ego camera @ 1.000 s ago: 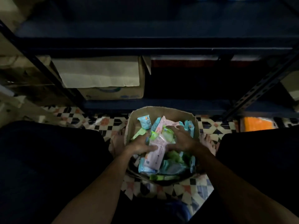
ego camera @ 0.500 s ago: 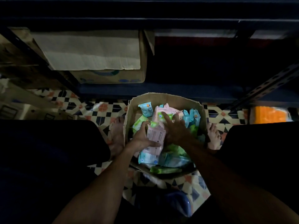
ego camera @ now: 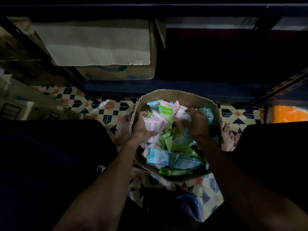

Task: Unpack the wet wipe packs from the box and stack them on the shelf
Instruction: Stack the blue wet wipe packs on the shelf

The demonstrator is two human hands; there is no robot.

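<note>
An open cardboard box stands on the tiled floor between my knees, filled with several pink, green and blue wet wipe packs. My left hand is inside the box at its left side, closed on a pink pack. My right hand is at the right side, fingers curled on another pink pack. Blue packs and a green pack lie at the near end. The dark shelf runs just behind the box.
A large cardboard carton with a pale flap sits on the bottom shelf at the left. A perforated metal upright slants at the right beside an orange object. My bare feet flank the box. A blue stool is under me.
Both hands have shifted toward the far end of the box and apart; the left now holds a pink pack up, and the right has closed on another pink pack.
</note>
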